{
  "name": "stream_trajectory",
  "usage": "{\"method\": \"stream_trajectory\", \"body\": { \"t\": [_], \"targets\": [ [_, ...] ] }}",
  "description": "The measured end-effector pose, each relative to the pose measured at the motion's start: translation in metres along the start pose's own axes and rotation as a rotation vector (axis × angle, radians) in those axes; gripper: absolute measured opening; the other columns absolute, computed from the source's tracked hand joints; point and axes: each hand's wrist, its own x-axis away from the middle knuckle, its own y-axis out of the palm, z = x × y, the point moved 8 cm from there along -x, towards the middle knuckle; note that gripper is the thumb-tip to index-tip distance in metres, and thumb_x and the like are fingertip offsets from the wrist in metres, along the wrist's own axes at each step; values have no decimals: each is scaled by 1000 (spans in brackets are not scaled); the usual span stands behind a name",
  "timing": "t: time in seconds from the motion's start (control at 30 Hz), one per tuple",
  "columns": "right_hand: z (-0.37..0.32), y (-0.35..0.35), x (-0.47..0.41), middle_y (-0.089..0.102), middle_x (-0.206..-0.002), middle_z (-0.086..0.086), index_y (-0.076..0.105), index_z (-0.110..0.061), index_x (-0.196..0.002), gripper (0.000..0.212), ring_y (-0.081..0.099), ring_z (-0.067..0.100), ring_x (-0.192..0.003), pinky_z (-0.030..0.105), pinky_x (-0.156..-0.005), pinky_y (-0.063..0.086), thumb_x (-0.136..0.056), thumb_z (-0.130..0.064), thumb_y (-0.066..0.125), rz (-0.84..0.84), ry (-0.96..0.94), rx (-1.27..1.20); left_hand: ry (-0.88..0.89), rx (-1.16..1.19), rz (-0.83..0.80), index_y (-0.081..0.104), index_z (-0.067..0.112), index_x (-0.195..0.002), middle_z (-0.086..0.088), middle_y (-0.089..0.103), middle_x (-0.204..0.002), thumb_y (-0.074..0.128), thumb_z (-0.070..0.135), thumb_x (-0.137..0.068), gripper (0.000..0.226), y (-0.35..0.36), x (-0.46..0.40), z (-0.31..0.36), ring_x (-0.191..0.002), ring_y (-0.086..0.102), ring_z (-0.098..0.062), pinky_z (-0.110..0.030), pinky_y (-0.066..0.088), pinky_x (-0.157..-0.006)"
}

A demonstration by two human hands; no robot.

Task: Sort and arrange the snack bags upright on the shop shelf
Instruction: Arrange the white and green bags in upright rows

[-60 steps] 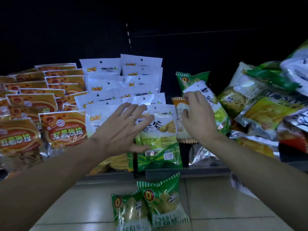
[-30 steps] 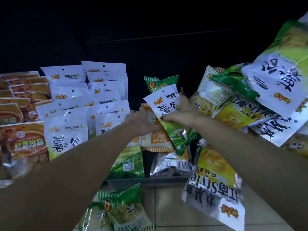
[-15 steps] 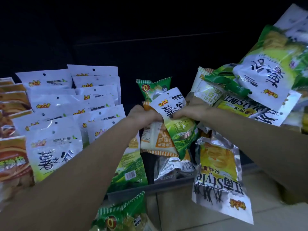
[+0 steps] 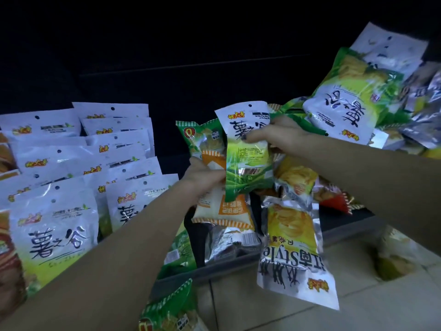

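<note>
1. Fingers (image 4: pixel 256 137) of the right hand (image 4: pixel 278 136) curled round the upper part of a white-and-green snack bag (image 4: pixel 247 151), thumb pressed on its front, just below the black lettering.
2. Fingers of the left hand (image 4: pixel 202 177) mostly hidden; closed on the lower left edge of that same bag, and pressed against an orange-and-white bag (image 4: pixel 220 209) behind it.
3. Held upright between both hands, white header on top, tilted slightly, above the gap in the middle of the shelf.
4. Just behind: a green bag with a red round logo (image 4: pixel 199 134), standing on end against the dark back wall.
5. Below the hands: silvery foil packs (image 4: pixel 229 242) lying in the gap, near the shelf's grey front edge (image 4: pixel 214 271).
6. Hanging upside down over that edge, right of centre: a yellow bag marked "Style" (image 4: pixel 294 249), white end lowest.
7. Left side: rows of matching white-and-green bags (image 4: pixel 57 230) standing upright, one behind another, with orange bags (image 4: pixel 7 259) at the far left margin.
8. Right side: a jumbled heap of bags (image 4: pixel 353 99), topmost one white and green, upside down and tilted.
9. Lower down, on the tiled floor (image 4: pixel 262 316): another green bag (image 4: pixel 171 311) beside the left forearm.
</note>
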Motion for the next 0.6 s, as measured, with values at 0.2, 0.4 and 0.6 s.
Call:
{"method": "stream_trajectory", "body": {
  "t": [0.2, 0.4, 0.6],
  "targets": [
    [-13, 5, -19, 58, -133, 11, 43, -10, -141, 91, 58, 35, -124, 41, -98, 50, -69, -43, 88, 11, -49, -89, -19, 218, -201, 65, 9, -118, -4, 76, -106, 72, 26, -93, 31, 39, 10, -1, -95, 74, -16, -27, 61, -79],
    [-10, -2, -25, 57, -136, 9, 35, -11, -147, 94, 56, 29, -125, 40, -107, 44, -71, -29, 88, 26, -136, -277, 16, 56, -47, 68, 12, -102, -8, 75, -105, 65, 21, -97, 11, 48, 5, -1, -87, 72, -20, -30, 62, -77],
    [8, 7, -20, 56, -120, 0, 38, -16, -140, 78, 54, 23, -112, 35, -96, 43, -80, -35, 83, 35, -145, -369, -124, -46, 212, 15, 27, -158, -14, 28, -156, 49, 63, -94, 82, 17, 8, -20, -133, 44, -39, -47, 44, -108]
  ]
}}
